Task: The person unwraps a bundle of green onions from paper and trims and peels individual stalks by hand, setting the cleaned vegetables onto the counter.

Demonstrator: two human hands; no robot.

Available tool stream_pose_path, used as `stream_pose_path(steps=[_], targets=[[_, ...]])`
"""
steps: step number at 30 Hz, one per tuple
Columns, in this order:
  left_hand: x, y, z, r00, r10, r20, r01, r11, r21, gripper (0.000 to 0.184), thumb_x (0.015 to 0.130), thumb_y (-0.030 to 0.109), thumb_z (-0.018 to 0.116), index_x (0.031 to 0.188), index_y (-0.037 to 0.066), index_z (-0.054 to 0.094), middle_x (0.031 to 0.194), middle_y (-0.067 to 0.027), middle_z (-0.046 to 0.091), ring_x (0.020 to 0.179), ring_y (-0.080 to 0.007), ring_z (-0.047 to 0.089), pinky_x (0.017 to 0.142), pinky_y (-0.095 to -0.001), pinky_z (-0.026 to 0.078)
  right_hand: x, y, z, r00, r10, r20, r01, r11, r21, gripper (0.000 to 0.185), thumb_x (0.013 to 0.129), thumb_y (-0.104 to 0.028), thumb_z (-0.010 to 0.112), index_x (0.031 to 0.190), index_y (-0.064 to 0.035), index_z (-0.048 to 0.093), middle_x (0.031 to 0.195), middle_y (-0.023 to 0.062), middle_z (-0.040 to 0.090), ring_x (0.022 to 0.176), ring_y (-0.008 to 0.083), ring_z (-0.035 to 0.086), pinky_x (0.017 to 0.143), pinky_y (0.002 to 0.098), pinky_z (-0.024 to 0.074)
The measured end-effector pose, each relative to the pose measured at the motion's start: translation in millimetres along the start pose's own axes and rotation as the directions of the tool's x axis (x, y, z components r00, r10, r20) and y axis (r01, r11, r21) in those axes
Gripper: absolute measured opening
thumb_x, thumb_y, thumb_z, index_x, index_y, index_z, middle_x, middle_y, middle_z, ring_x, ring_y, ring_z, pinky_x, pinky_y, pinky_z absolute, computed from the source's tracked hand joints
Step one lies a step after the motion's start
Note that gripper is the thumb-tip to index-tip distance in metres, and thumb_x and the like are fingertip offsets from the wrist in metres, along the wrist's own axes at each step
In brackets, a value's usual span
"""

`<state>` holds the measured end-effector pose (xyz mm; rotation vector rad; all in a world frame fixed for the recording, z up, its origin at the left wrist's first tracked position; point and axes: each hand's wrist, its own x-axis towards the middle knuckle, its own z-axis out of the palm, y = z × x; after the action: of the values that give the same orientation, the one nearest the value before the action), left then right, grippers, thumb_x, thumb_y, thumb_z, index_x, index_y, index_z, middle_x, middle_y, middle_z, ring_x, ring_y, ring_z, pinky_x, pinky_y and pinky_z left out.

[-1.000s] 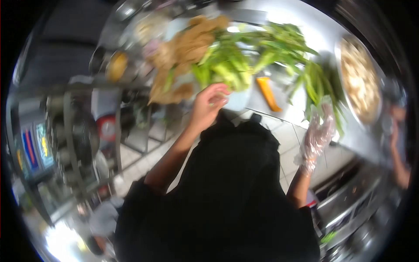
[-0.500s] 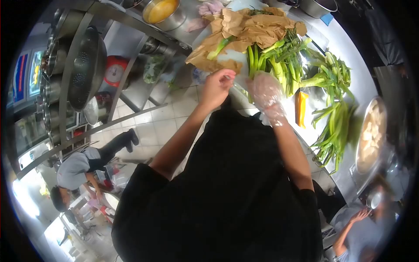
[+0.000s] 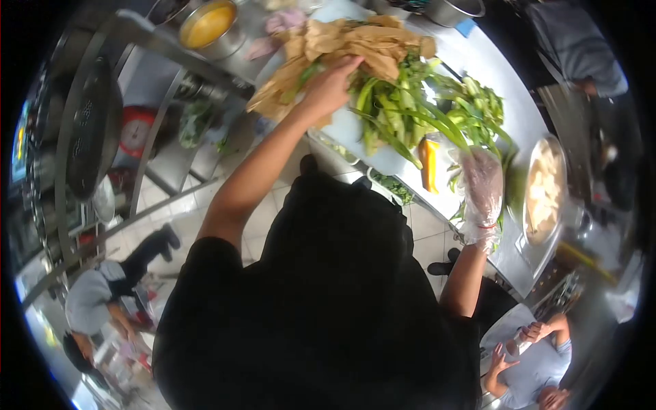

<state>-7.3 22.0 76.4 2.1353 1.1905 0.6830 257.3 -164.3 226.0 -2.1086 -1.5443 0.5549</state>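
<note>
My left hand (image 3: 329,89) is bare and reaches onto crumpled brown paper (image 3: 321,44), index finger stretched out over it. The thumb is hidden. My right hand (image 3: 482,183), in a clear plastic glove with a red band at the wrist, is over long green onion leaves (image 3: 456,179) at the right of the worktop. Its fingers are hidden, so its grip cannot be made out. Between the hands lies a heap of leafy green stalks (image 3: 389,109), with long leaves trailing towards my right hand. A long yellow-orange object (image 3: 428,166) lies beside the heap.
Chopped-looking greens (image 3: 478,102) lie farther back. An oval pan of pale pieces (image 3: 544,188) stands at the right. A pot of yellow liquid (image 3: 208,26) is at the upper left. One person (image 3: 96,294) is at lower left, another (image 3: 529,359) at lower right.
My right hand has moved from the stalk heap to the green onion leaves at the right. My left hand has moved forward onto the paper, its finger straightened. The whole view has shifted.
</note>
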Motion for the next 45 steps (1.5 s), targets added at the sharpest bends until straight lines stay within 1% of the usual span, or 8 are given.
stream_pose_path(steps=[4,7,11,16,23,32,35,45], targets=[[9.4,-5.5,4.1,0.998,0.066,-0.019,-0.067,0.991,-0.114,0.057,0.081,-0.007,0.054,0.134,0.012,0.051,0.137,-0.0164,0.051,0.109,-0.0295,0.062,0.088,-0.0366,0.051,-11.4,11.9,-23.7,0.942,0.266,-0.205,-0.216,0.948,0.234,0.025,0.089,-0.019,0.062,0.103,0.0002,0.068,0.08,0.0083,0.064,0.068,0.0189,0.057,0.065,0.0344,0.044],[12.1,39.7,-21.6,0.997,-0.07,0.014,0.07,0.997,0.045,0.04,0.083,-0.004,0.057,0.122,0.007,0.061,0.125,-0.0143,0.061,0.098,-0.0259,0.066,0.08,-0.0352,0.054,-8.8,44.9,-39.5,0.92,0.177,-0.351,-0.102,0.97,0.221,0.028,0.089,-0.021,0.065,0.107,0.0003,0.067,0.085,0.004,0.064,0.072,0.0118,0.054,0.068,0.0291,0.0447],[19.4,149.8,-54.5,0.96,0.251,-0.122,-0.274,0.931,-0.24,0.031,0.08,0.009,0.067,0.11,0.007,0.065,0.094,-0.0091,0.066,0.081,-0.0311,0.065,0.073,-0.039,0.052,-1.7,31.9,-69.7,0.918,0.17,-0.358,-0.004,0.907,0.42,0.026,0.088,-0.021,0.068,0.104,-0.0006,0.067,0.091,0.0063,0.067,0.08,0.0136,0.059,0.075,0.0293,0.0473],[43.9,247.1,-31.6,0.765,0.613,-0.197,-0.635,0.769,-0.076,0.032,0.079,0.003,0.07,0.11,0.002,0.065,0.089,-0.0081,0.063,0.071,-0.0197,0.061,0.063,-0.0309,0.049,13.0,-34.5,-97.1,0.936,-0.145,-0.32,0.201,0.968,0.148,0.025,0.088,-0.014,0.068,0.11,-0.0013,0.065,0.104,0.0083,0.066,0.093,0.0166,0.061,0.081,0.0299,0.0483],[82.8,215.2,-54.4,0.98,0.197,-0.006,-0.147,0.711,-0.688,0.013,0.088,0.006,0.061,0.099,-0.002,0.063,0.069,-0.003,0.059,0.051,-0.0087,0.048,0.051,-0.0241,0.041,12.2,-5.3,-104.8,0.917,-0.011,-0.4,0.281,0.73,0.623,0.041,0.088,-0.028,0.063,0.117,0.0017,0.062,0.111,0.0117,0.066,0.104,0.0177,0.06,0.092,0.0319,0.0455],[77.5,201.7,-81.3,0.996,0.01,-0.092,-0.091,0.32,-0.943,0.009,0.09,0.008,0.062,0.093,0.0,0.06,0.072,-0.0031,0.058,0.053,-0.0075,0.049,0.044,-0.0233,0.039,17.3,11.3,-57.3,0.982,-0.189,0.007,0.103,0.563,0.82,0.052,0.09,-0.036,0.062,0.13,-0.0023,0.055,0.126,0.0172,0.059,0.117,0.0228,0.054,0.103,0.0345,0.0382],[68.0,198.8,-83.9,0.994,0.049,-0.1,-0.111,0.336,-0.935,0.009,0.09,0.009,0.063,0.092,0.0,0.06,0.075,-0.0025,0.058,0.057,-0.0062,0.051,0.044,-0.0231,0.039,15.3,-1.6,-53.8,0.98,-0.146,-0.132,0.18,0.937,0.299,0.044,0.092,-0.032,0.057,0.125,-0.0038,0.056,0.115,0.017,0.063,0.11,0.0323,0.057,0.099,0.0396,0.041],[46.1,200.5,-89.7,0.988,-0.071,-0.141,-0.108,0.346,-0.932,0.015,0.09,0.014,0.066,0.088,0.002,0.057,0.081,-0.0069,0.064,0.059,-0.0084,0.052,0.05,-0.0208,0.039,18.2,3.1,-17.9,0.778,-0.575,-0.251,0.528,0.816,-0.233,0.027,0.094,-0.02,0.053,0.114,-0.0061,0.063,0.112,0.0163,0.063,0.104,0.0329,0.057,0.092,0.0426,0.0445]])
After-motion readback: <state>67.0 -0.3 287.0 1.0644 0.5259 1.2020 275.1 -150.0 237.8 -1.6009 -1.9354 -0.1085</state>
